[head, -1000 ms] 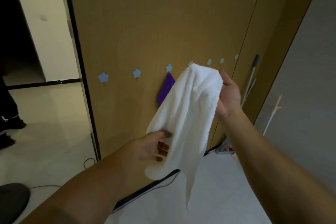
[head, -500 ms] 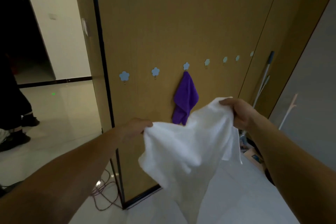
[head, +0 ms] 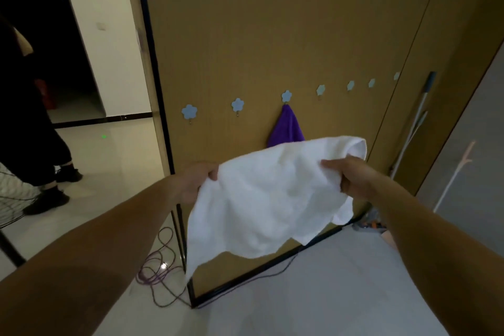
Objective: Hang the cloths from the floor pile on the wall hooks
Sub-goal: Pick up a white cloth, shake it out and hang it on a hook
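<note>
Both hands are on the white cloth [head: 272,199]. It's held up off the floor [head: 327,294] and spread out in front of the wood wall panel [head: 259,35].

- **Left hand** [head: 196,183]: grips the top left edge, fingers curled into the fabric.
- **Right hand** [head: 351,174]: pinches the top right edge, thumb on the near face. A fold flops over above the knuckles.
- **Cloth:** sags between the hands, lower left corner hanging lowest. It sits below the hook row, touching no hook.
- **Hooks:** a row of blue flower hooks [head: 237,104] runs across the panel. A purple cloth [head: 286,128] hangs from the third from the left, its lower end hidden behind the white one.
- **Right end of panel:** a long-handled pole [head: 417,120] leans there.
- **Left corner of panel:** a purple cable [head: 158,267] lies coiled on the floor.
- **Far left:** a second person [head: 32,131] stands there, dark trousers and shoes.
</note>
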Tool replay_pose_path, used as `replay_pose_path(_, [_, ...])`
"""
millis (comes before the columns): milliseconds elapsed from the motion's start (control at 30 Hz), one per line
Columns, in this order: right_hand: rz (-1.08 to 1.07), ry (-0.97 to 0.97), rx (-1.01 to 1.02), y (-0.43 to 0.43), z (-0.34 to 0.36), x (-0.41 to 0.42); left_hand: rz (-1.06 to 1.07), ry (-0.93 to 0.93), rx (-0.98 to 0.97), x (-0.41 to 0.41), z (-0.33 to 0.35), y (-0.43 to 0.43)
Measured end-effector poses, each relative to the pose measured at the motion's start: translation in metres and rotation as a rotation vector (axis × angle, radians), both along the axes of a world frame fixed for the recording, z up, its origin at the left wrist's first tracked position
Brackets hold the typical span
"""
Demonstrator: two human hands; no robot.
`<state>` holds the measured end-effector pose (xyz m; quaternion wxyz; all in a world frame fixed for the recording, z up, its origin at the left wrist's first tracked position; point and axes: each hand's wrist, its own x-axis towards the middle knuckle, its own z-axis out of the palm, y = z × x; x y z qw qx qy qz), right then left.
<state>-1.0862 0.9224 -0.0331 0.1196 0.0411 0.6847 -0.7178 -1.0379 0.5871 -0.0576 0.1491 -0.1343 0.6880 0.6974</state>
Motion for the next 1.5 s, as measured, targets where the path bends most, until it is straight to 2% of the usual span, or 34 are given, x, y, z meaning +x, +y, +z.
replay_pose_path(67, [-0.021,0.016,-0.013,-0.002,0.003,-0.005,0.002,-0.006,0.116,0.003,-0.001,0.007])
replay_pose_path(200, [0.061,0.101,-0.29,0.005,0.021,-0.017,0.154,0.084,0.361,0.003,0.001,0.015])
replay_pose_path(267, [0.149,0.051,-0.176,0.002,0.016,-0.019,0.269,0.126,0.409,0.0,0.003,0.017])
replay_pose_path(333, [0.169,-0.004,-0.026,-0.002,0.006,-0.022,0.273,0.147,0.387,-0.002,0.003,0.018])
replay_pose_path(367, [0.147,0.003,0.002,-0.004,0.004,-0.025,0.236,0.148,0.31,-0.002,0.004,0.018])
replay_pose_path(433, [0.067,0.019,-0.003,-0.006,0.005,-0.034,0.207,0.126,0.209,0.002,0.003,0.015])
replay_pose_path(500, [0.022,0.004,0.019,-0.006,0.007,-0.043,0.283,0.108,0.143,0.002,0.002,0.008])
replay_pose_path(600, [0.002,0.0,0.069,-0.008,0.004,-0.052,0.407,0.118,-0.238,0.001,0.0,-0.008])
replay_pose_path(700, [-0.018,-0.009,0.121,-0.011,-0.003,-0.059,0.455,0.07,-0.396,0.001,-0.004,-0.018])
replay_pose_path(800, [-0.014,-0.02,0.23,-0.015,-0.013,-0.061,0.505,0.038,-0.376,0.002,0.0,-0.024])
replay_pose_path(900, [-0.021,0.012,0.338,-0.014,-0.018,-0.061,0.678,0.099,-0.256,-0.004,0.004,-0.029])
replay_pose_path(1033, [0.078,-0.047,0.281,-0.011,-0.019,-0.062,0.828,0.074,-0.083,-0.006,0.004,-0.027])
replay_pose_path(1200, [0.156,-0.065,0.369,-0.007,-0.02,-0.061,0.897,0.146,-0.065,-0.009,0.001,-0.036])
replay_pose_path(1333, [0.069,-0.061,0.399,-0.01,-0.028,-0.062,0.893,0.169,-0.085,-0.011,-0.002,-0.041])
replay_pose_path(1500, [-0.027,0.065,0.372,-0.015,-0.026,-0.066,0.963,0.127,-0.09,-0.017,-0.001,-0.044])
